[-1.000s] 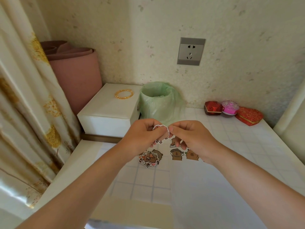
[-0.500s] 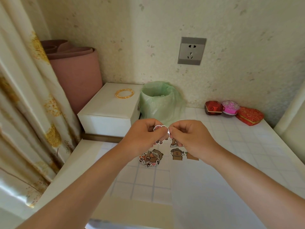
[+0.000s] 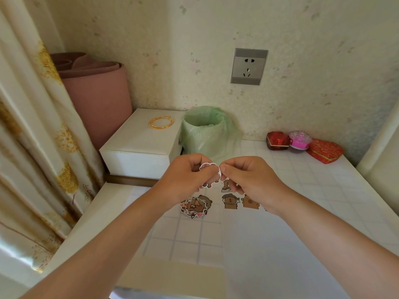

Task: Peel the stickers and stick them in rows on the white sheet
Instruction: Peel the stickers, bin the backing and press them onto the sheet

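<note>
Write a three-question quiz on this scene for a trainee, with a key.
1. True or false: the bangle lies on the box.
2. What do the left hand and the right hand pinch between them? A. a sticker B. the bangle C. a coin
3. Fill in: the loose pile lies to the ___ of the sheet.
Key: 1 true; 2 A; 3 left.
</note>
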Action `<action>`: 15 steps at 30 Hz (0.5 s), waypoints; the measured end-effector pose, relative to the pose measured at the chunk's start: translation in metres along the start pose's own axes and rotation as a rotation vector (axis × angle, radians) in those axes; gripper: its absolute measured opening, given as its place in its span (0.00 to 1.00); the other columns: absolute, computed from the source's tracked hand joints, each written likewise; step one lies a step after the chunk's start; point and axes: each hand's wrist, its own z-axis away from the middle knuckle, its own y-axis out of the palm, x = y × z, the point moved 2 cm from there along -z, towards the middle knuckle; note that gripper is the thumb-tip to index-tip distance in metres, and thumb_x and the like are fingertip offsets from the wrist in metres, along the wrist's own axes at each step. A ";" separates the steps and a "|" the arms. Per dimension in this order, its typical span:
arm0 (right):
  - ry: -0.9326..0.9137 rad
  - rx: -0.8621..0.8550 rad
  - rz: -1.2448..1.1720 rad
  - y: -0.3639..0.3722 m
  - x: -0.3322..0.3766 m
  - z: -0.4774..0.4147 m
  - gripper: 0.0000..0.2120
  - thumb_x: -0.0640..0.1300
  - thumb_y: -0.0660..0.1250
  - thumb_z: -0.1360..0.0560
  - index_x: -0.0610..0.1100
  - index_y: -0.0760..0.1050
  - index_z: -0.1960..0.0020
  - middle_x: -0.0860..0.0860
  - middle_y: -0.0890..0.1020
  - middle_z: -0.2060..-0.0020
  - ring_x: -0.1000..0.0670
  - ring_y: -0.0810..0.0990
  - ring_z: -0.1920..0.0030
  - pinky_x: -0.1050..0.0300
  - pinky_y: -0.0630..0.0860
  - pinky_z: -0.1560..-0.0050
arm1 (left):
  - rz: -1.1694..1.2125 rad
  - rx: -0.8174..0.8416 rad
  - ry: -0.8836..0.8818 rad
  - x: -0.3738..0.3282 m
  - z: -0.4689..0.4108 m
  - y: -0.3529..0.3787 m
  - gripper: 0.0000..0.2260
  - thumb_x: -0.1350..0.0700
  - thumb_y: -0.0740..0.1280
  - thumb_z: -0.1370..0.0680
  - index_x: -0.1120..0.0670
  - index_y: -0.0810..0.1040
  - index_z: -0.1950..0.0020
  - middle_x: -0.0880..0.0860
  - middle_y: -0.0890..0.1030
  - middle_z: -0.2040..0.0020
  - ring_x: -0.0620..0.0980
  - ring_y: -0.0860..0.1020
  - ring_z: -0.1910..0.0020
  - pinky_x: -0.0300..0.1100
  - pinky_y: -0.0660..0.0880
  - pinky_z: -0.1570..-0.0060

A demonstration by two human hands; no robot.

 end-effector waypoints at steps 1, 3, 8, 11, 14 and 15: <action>-0.002 0.002 -0.008 0.000 0.000 0.000 0.10 0.42 0.67 0.21 0.42 0.83 0.59 0.52 0.79 0.72 0.54 0.72 0.74 0.63 0.67 0.72 | 0.000 0.000 0.003 0.000 0.000 0.000 0.07 0.56 0.69 0.23 0.59 0.82 0.55 0.48 0.80 0.69 0.43 0.73 0.70 0.38 0.73 0.67; -0.001 0.004 -0.054 0.000 -0.001 0.000 0.10 0.41 0.67 0.21 0.42 0.83 0.59 0.52 0.80 0.70 0.53 0.72 0.73 0.63 0.67 0.72 | -0.002 -0.003 0.009 0.000 0.000 -0.001 0.07 0.56 0.69 0.23 0.58 0.82 0.56 0.48 0.80 0.69 0.43 0.73 0.70 0.37 0.73 0.67; 0.015 0.025 -0.118 0.000 0.000 0.000 0.11 0.41 0.67 0.20 0.43 0.82 0.61 0.52 0.78 0.71 0.53 0.72 0.74 0.63 0.67 0.72 | 0.010 0.002 0.012 -0.001 0.000 -0.002 0.07 0.56 0.69 0.22 0.57 0.83 0.57 0.49 0.79 0.68 0.43 0.73 0.70 0.38 0.73 0.67; 0.018 0.028 -0.133 0.000 0.001 0.000 0.11 0.40 0.67 0.20 0.43 0.81 0.60 0.56 0.80 0.72 0.54 0.72 0.74 0.63 0.67 0.73 | 0.008 0.003 0.010 -0.002 0.000 -0.002 0.06 0.55 0.69 0.22 0.55 0.83 0.57 0.49 0.80 0.68 0.44 0.74 0.69 0.38 0.73 0.67; 0.020 0.024 -0.121 0.000 0.001 0.000 0.11 0.40 0.67 0.21 0.43 0.82 0.61 0.55 0.79 0.73 0.54 0.72 0.74 0.63 0.67 0.73 | -0.003 0.006 0.017 -0.001 0.000 -0.002 0.06 0.56 0.69 0.22 0.56 0.82 0.57 0.49 0.80 0.68 0.44 0.74 0.69 0.38 0.73 0.67; 0.018 0.021 -0.110 0.000 0.000 0.000 0.11 0.40 0.67 0.21 0.42 0.82 0.61 0.54 0.78 0.73 0.54 0.72 0.74 0.63 0.67 0.73 | -0.006 0.007 0.018 -0.001 0.000 -0.002 0.06 0.56 0.69 0.22 0.56 0.82 0.57 0.49 0.80 0.68 0.44 0.74 0.69 0.38 0.73 0.67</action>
